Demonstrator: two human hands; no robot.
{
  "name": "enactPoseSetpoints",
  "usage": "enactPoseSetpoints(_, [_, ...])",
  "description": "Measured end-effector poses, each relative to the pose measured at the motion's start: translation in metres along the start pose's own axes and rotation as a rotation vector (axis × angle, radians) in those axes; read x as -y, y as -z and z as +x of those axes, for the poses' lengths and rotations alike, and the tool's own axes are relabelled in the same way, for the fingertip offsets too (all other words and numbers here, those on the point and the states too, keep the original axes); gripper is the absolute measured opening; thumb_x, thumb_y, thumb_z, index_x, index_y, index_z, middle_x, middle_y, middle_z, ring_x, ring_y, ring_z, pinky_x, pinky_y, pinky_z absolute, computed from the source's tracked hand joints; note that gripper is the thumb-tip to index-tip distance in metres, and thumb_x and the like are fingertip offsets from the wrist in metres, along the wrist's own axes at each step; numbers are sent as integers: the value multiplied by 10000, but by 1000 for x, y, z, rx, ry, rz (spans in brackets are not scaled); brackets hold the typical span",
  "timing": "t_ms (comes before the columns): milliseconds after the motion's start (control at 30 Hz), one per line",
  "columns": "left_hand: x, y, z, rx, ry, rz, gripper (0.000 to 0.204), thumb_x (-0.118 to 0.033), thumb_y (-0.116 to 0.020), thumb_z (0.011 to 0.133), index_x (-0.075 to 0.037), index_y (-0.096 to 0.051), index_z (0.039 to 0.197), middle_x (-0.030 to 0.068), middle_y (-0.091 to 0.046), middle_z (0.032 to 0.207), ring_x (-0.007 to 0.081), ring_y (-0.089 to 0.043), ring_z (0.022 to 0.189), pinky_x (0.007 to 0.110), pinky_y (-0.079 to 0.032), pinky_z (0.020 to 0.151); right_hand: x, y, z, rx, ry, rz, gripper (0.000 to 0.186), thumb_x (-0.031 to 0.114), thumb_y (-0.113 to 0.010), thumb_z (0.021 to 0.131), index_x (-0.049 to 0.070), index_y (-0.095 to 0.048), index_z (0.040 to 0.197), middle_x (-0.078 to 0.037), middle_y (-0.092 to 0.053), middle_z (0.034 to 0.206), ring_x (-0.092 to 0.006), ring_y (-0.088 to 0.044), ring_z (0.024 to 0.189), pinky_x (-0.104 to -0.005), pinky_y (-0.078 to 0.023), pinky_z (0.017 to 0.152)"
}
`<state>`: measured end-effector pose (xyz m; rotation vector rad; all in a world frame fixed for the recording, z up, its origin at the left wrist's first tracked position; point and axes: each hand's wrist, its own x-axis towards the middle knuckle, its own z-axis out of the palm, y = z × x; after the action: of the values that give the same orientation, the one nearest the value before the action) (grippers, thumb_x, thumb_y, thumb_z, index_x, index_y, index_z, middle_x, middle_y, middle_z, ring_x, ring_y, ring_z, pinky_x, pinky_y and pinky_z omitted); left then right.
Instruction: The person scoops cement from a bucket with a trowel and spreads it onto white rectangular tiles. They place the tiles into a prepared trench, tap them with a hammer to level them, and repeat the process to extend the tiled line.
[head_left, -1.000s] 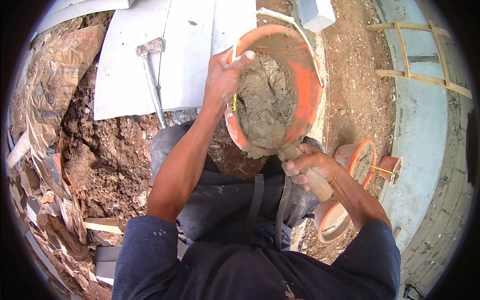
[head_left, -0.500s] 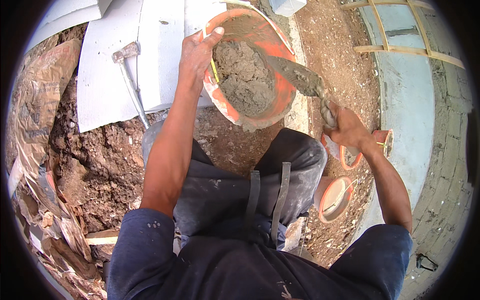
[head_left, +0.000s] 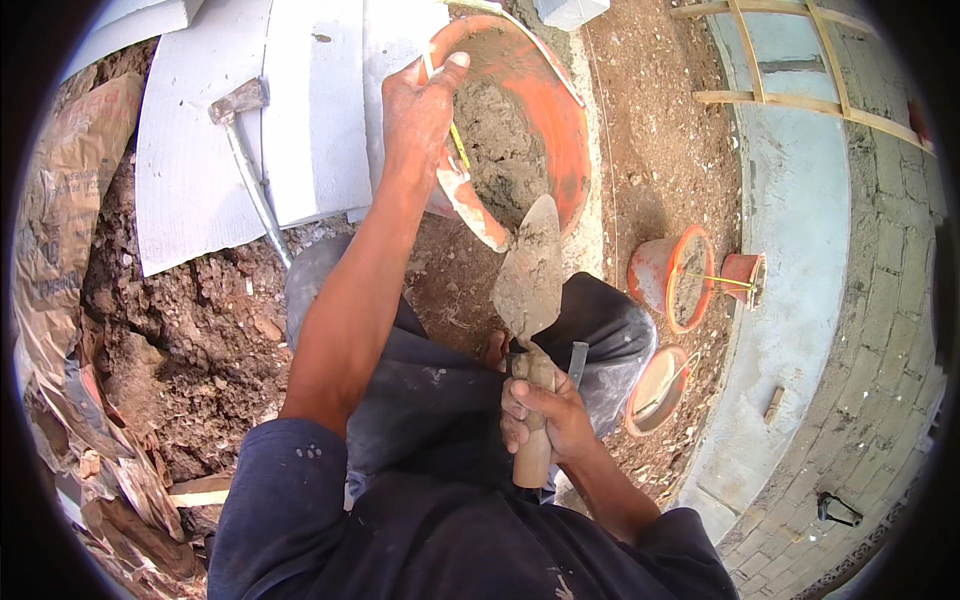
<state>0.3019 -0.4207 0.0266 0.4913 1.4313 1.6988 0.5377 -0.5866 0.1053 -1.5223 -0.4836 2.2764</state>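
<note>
My left hand (head_left: 420, 115) is closed on the rim and white handle at the left of an orange bucket (head_left: 566, 145), which holds wet grey mortar (head_left: 497, 135). My right hand (head_left: 545, 410) grips the wooden handle of a mortar-smeared trowel (head_left: 530, 270) low in front of my body. The trowel's blade points up, its tip overlapping the bucket's lower rim in view; I cannot tell whether they touch.
White boards (head_left: 205, 170) with a hammer (head_left: 240, 100) lie left of the bucket, beside rubble and a torn brown bag (head_left: 65, 210). Right are several smaller orange buckets (head_left: 648, 270), a taut string, a pale concrete strip (head_left: 790, 320), a wooden frame (head_left: 770, 98) and a block wall (head_left: 860, 380).
My right hand has swung out right with the trowel and returned toward my body, now lower, blade pointing up. The bucket and my left hand shifted slightly in view, with the camera moving too.
</note>
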Motion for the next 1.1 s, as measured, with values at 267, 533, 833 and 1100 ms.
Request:
enactPoseSetpoints(267, [-7, 20, 0, 58, 104, -51, 346, -240, -627, 921, -46, -663, 1206, 120, -655, 1099, 199, -579, 1045, 349, -414, 965, 110, 3, 40, -308, 197, -1320, 333, 368, -555, 983, 39, -504, 998, -33, -529, 684, -119, -538, 518, -272, -446, 463])
enactPoseSetpoints(533, [-9, 12, -5, 6, 128, -98, 380, -250, -628, 920, -55, -641, 1246, 121, -632, 1136, 200, -552, 1081, 360, -390, 987, -28, 36, 37, -348, 236, -110, 123, 123, -542, 914, 51, -503, 1005, -88, -556, 696, -202, -572, 481, -341, -505, 432])
enactPoseSetpoints(833, [-10, 4, -6, -5, 73, -104, 297, -121, -588, 924, -64, -666, 1204, 56, -698, 1021, 136, -640, 926, 316, -496, 871, -91, -47, 70, -106, 319, 434, 176, 251, -525, 924, 111, -440, 986, -82, -508, 698, -246, -536, 524, -417, -485, 501])
enactPoseSetpoints(1100, [-3, 40, -20, 148, 37, -51, 356, -131, -621, 903, -63, -640, 1252, 104, -689, 1083, 156, -625, 982, 341, -466, 927, 91, -18, 55, -306, 254, -1172, 342, 258, -595, 939, -13, -480, 1114, -97, -611, 777, -191, -620, 537, -306, -504, 477])
